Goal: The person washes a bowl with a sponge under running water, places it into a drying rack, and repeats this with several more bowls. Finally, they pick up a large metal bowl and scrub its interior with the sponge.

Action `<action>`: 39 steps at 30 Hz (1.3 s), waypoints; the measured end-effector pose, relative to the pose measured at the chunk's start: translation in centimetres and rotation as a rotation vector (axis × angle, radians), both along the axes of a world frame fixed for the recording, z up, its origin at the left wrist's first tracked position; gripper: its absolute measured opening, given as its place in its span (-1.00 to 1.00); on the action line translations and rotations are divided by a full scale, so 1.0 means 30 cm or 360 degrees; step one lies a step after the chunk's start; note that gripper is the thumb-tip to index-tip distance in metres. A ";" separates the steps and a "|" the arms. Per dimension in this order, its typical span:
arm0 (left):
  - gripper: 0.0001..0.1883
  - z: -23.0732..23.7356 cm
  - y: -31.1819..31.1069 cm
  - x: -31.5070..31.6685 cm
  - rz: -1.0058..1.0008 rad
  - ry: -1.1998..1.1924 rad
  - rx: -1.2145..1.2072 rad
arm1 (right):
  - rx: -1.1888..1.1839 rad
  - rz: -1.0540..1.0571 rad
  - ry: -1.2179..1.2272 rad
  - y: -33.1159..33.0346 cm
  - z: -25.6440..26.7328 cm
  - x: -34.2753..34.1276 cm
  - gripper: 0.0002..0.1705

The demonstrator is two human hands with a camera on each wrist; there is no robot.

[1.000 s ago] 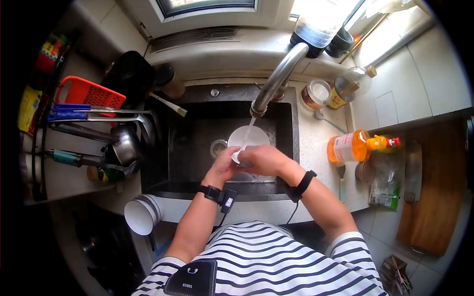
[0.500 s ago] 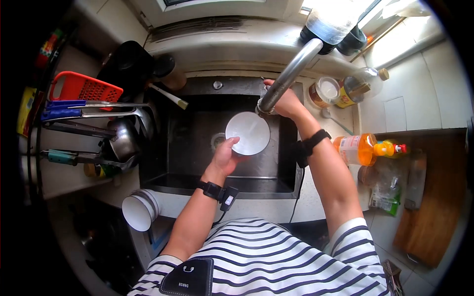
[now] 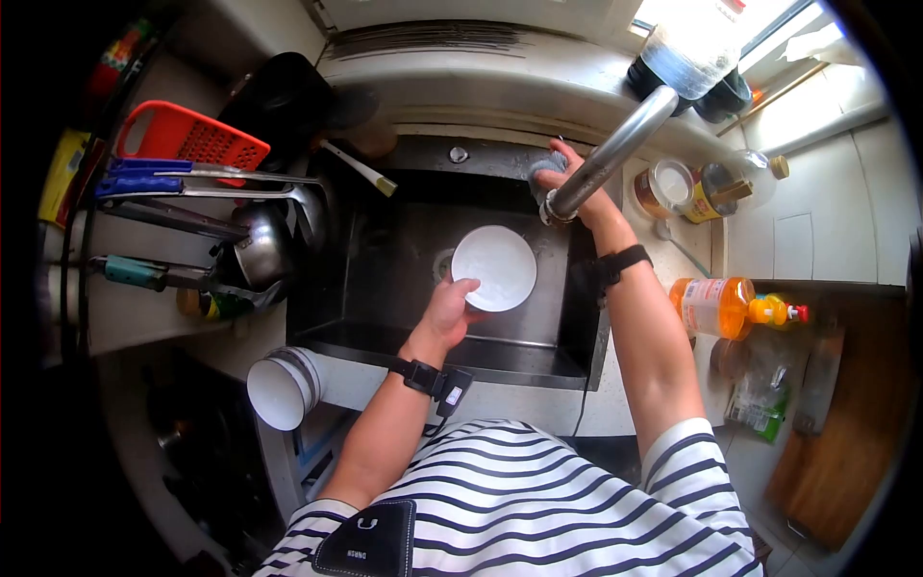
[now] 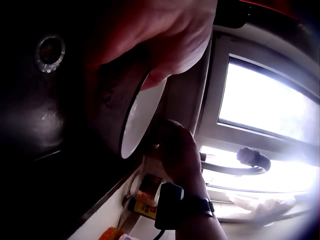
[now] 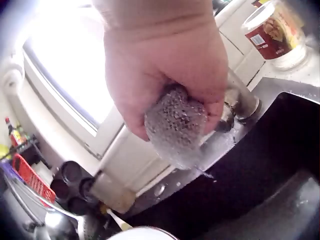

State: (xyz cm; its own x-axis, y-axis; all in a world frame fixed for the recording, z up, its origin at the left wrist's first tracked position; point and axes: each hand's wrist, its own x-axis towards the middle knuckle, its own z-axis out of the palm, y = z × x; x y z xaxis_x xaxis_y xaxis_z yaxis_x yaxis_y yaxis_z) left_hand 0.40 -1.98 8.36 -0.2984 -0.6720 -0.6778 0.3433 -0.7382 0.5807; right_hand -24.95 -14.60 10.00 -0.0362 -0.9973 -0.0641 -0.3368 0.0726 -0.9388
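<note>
A white bowl (image 3: pixel 494 269) is held over the dark sink (image 3: pixel 385 337) by my left hand (image 3: pixel 449 310), its thumb on the rim and the other fingers underneath. The left wrist view shows that bowl (image 4: pixel 142 112) tilted beneath the hand (image 4: pixel 160 37). Behind the faucet (image 3: pixel 615 154), at the sink's back edge, my right hand (image 3: pixel 579 185) grips a grey scouring pad (image 3: pixel 544 168). Seen from the right wrist, the fingers curl round this pad (image 5: pixel 176 129), beside the faucet base (image 5: pixel 240 102).
Stacked white bowls (image 3: pixel 281 390) stand at the counter's front left. Left of the sink are a red basket (image 3: pixel 192 142), ladles and a metal pot (image 3: pixel 261 248). An orange soap bottle (image 3: pixel 716 306) and jars (image 3: pixel 663 186) are on the right counter.
Since one second ago, my right hand has left the bowl and moved to the back by the faucet. Water no longer runs from the spout. My left hand still holds the bowl.
</note>
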 end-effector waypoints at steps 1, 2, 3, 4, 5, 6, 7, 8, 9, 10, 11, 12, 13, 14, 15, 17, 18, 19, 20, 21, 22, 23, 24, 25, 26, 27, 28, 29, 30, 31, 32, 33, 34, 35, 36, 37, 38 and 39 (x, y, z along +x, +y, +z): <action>-0.45 0.013 0.006 0.006 0.0009 -0.0094 -0.0037 | 0.0067 0.0067 0.0036 0.033 0.039 0.004 -0.23; -0.41 -0.011 0.014 0.014 0.0025 -0.0358 -0.0293 | 0.0134 0.0132 0.0072 0.069 0.066 0.008 -0.26; -0.37 -0.057 0.025 0.023 0.0040 -0.0626 -0.0545 | 0.0200 0.0171 0.0131 0.103 0.063 0.002 -0.30; -0.32 -0.062 0.030 0.030 0.0055 -0.0897 -0.0798 | 0.0263 0.0210 0.0188 0.136 0.052 -0.012 -0.34; -0.30 -0.065 0.037 0.045 0.0030 -0.1097 -0.0970 | 0.0324 0.0247 0.0244 0.172 0.044 -0.028 -0.38; -0.27 -0.039 0.044 0.061 0.0003 -0.1301 -0.1141 | 0.0406 0.0192 0.0227 0.224 0.057 -0.040 -0.37; -0.25 -0.013 0.047 0.079 -0.0025 -0.1507 -0.1316 | 0.0483 0.0136 0.0210 0.279 0.071 -0.049 -0.36; -0.22 0.007 0.053 0.102 -0.0051 -0.1617 -0.1522 | 0.0426 0.0108 0.0215 0.330 0.071 -0.056 -0.36; -0.23 0.027 0.051 0.126 -0.0050 -0.1714 -0.1733 | 0.0461 0.0099 0.0076 0.378 0.070 -0.070 -0.37; -0.24 0.046 0.050 0.150 -0.0051 -0.1803 -0.1947 | 0.0515 0.0094 0.0010 0.420 0.081 -0.081 -0.39; -0.25 0.064 0.054 0.174 -0.0053 -0.1885 -0.2159 | 0.0574 0.0086 -0.0054 0.461 0.095 -0.090 -0.42; -0.23 0.082 0.053 0.196 -0.0057 -0.1889 -0.2291 | 0.0583 0.0051 -0.0106 0.496 0.106 -0.096 -0.44; -0.22 0.115 0.051 0.210 -0.0044 -0.1919 -0.2463 | 0.0590 0.0016 -0.0159 0.526 0.117 -0.102 -0.46; -0.22 0.151 0.053 0.221 -0.0044 -0.1937 -0.2541 | 0.0603 -0.0017 -0.0215 0.557 0.126 -0.103 -0.47; -0.22 0.183 0.052 0.227 -0.0037 -0.1957 -0.2621 | 0.0600 -0.0058 -0.0276 0.580 0.143 -0.099 -0.48; -0.23 0.226 0.050 0.231 0.0039 -0.1925 -0.2660 | 0.0589 -0.0136 -0.0399 0.611 0.184 -0.086 -0.48; -0.23 0.242 0.053 0.231 0.0076 -0.1909 -0.2677 | 0.0520 -0.0121 -0.0516 0.619 0.213 -0.079 -0.48; -0.24 0.258 0.059 0.232 0.0109 -0.1924 -0.2645 | 0.0451 -0.0108 -0.0631 0.626 0.245 -0.070 -0.47; -0.24 0.272 0.065 0.231 0.0143 -0.1937 -0.2611 | 0.0381 -0.0094 -0.0745 0.633 0.270 -0.059 -0.45; -0.24 0.281 0.072 0.228 0.0176 -0.1951 -0.2577 | 0.0283 -0.0099 -0.0905 0.642 0.287 -0.045 -0.45; -0.27 0.277 0.077 0.225 0.0238 -0.1874 -0.2539 | 0.0186 -0.0102 -0.1064 0.650 0.302 -0.028 -0.44; -0.27 0.278 0.087 0.223 0.0251 -0.1890 -0.2449 | 0.0085 -0.0101 -0.1222 0.655 0.312 -0.010 -0.43; -0.28 0.281 0.099 0.223 0.0266 -0.1907 -0.2360 | 0.0019 -0.0050 -0.1367 0.665 0.285 0.011 -0.41; -0.28 0.281 0.114 0.228 0.0279 -0.1927 -0.2266 | 0.0109 -0.0104 -0.1465 0.672 0.257 0.047 -0.48; -0.29 0.268 0.129 0.237 0.0293 -0.1899 -0.2143 | 0.0274 -0.0038 -0.0698 0.678 0.175 0.063 -0.49; -0.30 0.240 0.139 0.246 0.0311 -0.1868 -0.2022 | 0.0414 0.0027 0.0076 0.679 0.070 0.077 -0.50; -0.31 0.207 0.148 0.254 0.0330 -0.1832 -0.1903 | 0.0298 0.0168 0.0562 0.719 -0.057 0.077 -0.51; -0.31 0.165 0.156 0.262 0.0444 -0.1487 -0.1637 | 0.0169 0.0304 0.1048 0.771 -0.135 0.074 -0.52; -0.31 0.119 0.156 0.274 0.0561 -0.1145 -0.1377 | 0.0431 0.0151 0.0757 0.783 -0.101 0.079 -0.51; -0.31 0.106 0.166 0.293 0.0666 -0.0816 -0.1102 | 0.0702 0.0017 0.0453 0.798 -0.068 0.097 -0.50; -0.32 0.085 0.185 0.313 0.0786 -0.0426 -0.0799 | 0.0169 -0.0011 0.0509 0.830 -0.105 0.075 -0.48; -0.36 0.120 0.203 0.332 0.0686 -0.0327 -0.0575 | -0.0127 -0.0068 0.0579 0.839 -0.124 0.048 -0.49; -0.37 0.099 0.207 0.356 0.0628 -0.0262 -0.0477 | -0.0062 -0.0239 0.0475 0.839 -0.052 0.044 -0.52; -0.39 0.077 0.219 0.377 0.0569 -0.0195 -0.0374 | -0.0173 -0.0340 0.0611 0.841 0.035 0.032 -0.55; -0.40 0.128 0.234 0.360 0.0601 -0.0181 -0.0336 | -0.0480 -0.0376 0.0908 0.842 0.066 -0.003 -0.54; -0.46 0.127 0.246 0.369 0.0588 -0.0184 -0.0269 | -0.0596 -0.0422 0.1082 0.847 0.068 -0.046 -0.51; -0.48 0.121 0.254 0.378 0.0566 -0.0164 -0.0250 | -0.0661 -0.0392 0.1311 0.857 0.062 -0.091 -0.45; -0.50 0.117 0.264 0.386 0.0547 -0.0146 -0.0230 | -0.0502 -0.0326 0.1446 0.879 0.062 -0.123 -0.33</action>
State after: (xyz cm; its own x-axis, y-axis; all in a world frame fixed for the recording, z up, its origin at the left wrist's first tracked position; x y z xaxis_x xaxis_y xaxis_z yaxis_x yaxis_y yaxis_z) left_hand 11.98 5.96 11.88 0.0186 -0.8130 -0.5820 0.4985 -0.4971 0.7102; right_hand -28.63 11.76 11.85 -0.1138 -0.9329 0.3417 -0.9490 0.0004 -0.3151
